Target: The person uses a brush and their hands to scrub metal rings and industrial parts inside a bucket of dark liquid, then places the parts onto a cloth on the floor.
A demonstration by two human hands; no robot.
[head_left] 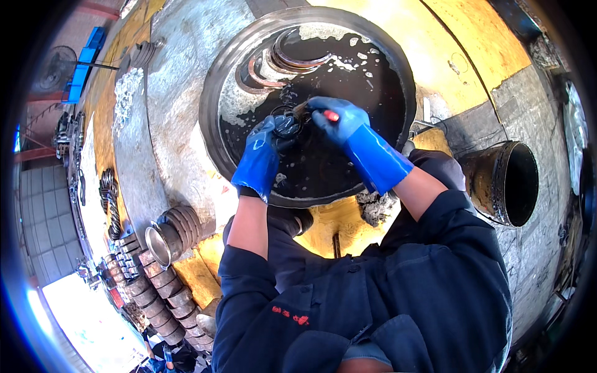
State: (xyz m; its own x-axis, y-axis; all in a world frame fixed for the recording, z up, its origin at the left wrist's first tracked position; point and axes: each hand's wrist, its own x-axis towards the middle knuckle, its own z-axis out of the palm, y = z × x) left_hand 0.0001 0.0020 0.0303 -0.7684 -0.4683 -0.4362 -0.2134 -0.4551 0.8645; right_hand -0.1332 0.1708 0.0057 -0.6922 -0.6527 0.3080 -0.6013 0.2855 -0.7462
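Note:
Both my hands wear long blue rubber gloves and meet over a wide round pan (407,81) of dark, foamy liquid. My left hand (260,149) is closed on a small, dark, wet round part (286,126), held above the liquid; its exact kind is hard to make out. In my right hand (349,121) is a brush with a red handle (331,115), its bristles (301,110) close beside that part. Several curved half-ring metal shells (264,76) lie partly in the liquid at the pan's far side.
A dark, open metal bucket (485,180) lies tilted on the right. Ring-shaped metal pieces (180,230) stand stacked at left, near rows of rusty cylindrical parts (152,301). Another person's blue-gloved hand (168,355) shows at lower left. A coiled dark chain-like thing (111,199) lies farther left.

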